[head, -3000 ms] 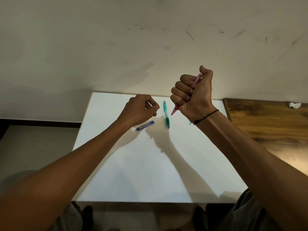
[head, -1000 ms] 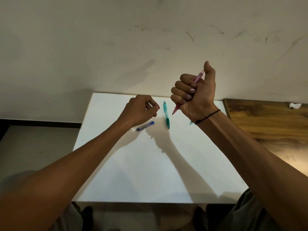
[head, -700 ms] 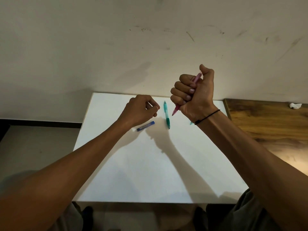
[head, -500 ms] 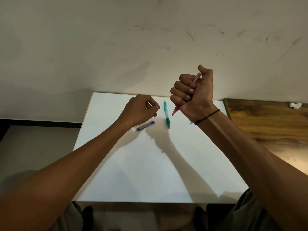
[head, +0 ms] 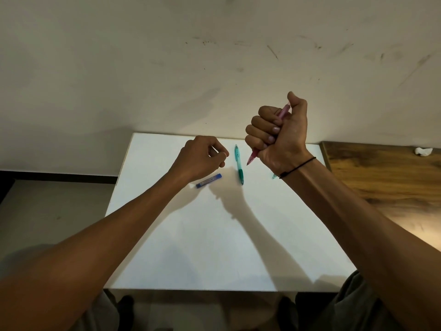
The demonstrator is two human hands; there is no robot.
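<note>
we grip the pink pen (head: 284,112) in our fisted right hand (head: 279,134) above the white tabletop (head: 214,235), thumb at its top as if to click it, while our left hand (head: 202,158) curls near the blue tube (head: 208,180), perhaps pinching something too small to tell.

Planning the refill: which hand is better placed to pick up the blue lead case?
Left. The left hand hovers beside the blue lead case; the right hand is raised, gripping the pink mechanical pencil.
</note>
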